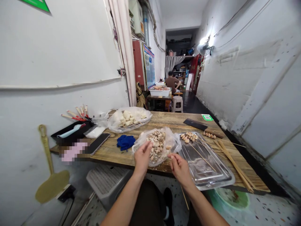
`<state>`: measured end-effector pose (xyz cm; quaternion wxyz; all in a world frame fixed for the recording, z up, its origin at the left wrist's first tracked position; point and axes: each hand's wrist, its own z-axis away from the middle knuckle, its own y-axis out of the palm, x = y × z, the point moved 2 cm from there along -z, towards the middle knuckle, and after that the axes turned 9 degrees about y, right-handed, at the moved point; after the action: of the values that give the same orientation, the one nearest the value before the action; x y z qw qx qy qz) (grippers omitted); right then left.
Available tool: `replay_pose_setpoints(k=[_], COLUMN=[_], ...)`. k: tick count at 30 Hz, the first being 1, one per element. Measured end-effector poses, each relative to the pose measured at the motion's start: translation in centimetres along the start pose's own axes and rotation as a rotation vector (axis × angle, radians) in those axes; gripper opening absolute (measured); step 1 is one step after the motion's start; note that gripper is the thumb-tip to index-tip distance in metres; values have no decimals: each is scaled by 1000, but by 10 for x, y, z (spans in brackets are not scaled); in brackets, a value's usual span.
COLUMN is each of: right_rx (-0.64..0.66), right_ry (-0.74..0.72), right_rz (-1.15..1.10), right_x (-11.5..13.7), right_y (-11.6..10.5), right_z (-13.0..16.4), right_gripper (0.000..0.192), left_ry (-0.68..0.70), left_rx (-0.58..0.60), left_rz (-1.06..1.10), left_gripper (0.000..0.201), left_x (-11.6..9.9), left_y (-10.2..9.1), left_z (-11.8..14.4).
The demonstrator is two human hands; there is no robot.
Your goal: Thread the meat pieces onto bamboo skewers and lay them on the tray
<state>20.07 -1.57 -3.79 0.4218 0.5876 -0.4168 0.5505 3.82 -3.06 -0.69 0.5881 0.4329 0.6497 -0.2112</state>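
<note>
An open clear plastic bag (175,141) full of garlic cloves (156,142) lies on the wooden table in front of me. My left hand (142,158) is over the bag's near left side, thumb and fingers pressed together; what they pinch, if anything, is hidden. At the bag's near right edge my right hand (180,168) is closed round a bamboo skewer (185,198), whose lower end sticks out below the hand. On the metal tray (207,175) to the right lie skewers threaded with garlic cloves (188,137).
Loose bamboo skewers (231,161) lie right of the tray, behind which is a cleaver (195,124). Left are a blue glove (125,142), a phone (100,143), a black box (72,133) and a bag of pale chunks (130,118). Farther back, a person (172,83) sits.
</note>
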Motion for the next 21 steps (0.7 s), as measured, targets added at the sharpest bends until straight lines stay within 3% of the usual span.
replay_pose_setpoints(k=[3,6,8,15,21], right_rx=[20,39,51,101,155], right_ry=[81,140,152,175,165], right_rz=[-82,-126,-133,-112,-67], right_x=[-9,-13,-12,-13,-29], right_y=[-7,-11,-10,-1,7], right_z=[-1,1,4,15,22], right_gripper=[40,43,43,37,38], left_ry=[157,107,69,233,136], left_rx=[57,249,316,267,261], left_rz=[-295,-473,-574,-688,-513], left_gripper=[16,10,9,21,5], left_x=[-5,3,15,42,39], left_y=[-23,-30,-30,-21,-11], left_z=[-18,-23,-20,0,-1])
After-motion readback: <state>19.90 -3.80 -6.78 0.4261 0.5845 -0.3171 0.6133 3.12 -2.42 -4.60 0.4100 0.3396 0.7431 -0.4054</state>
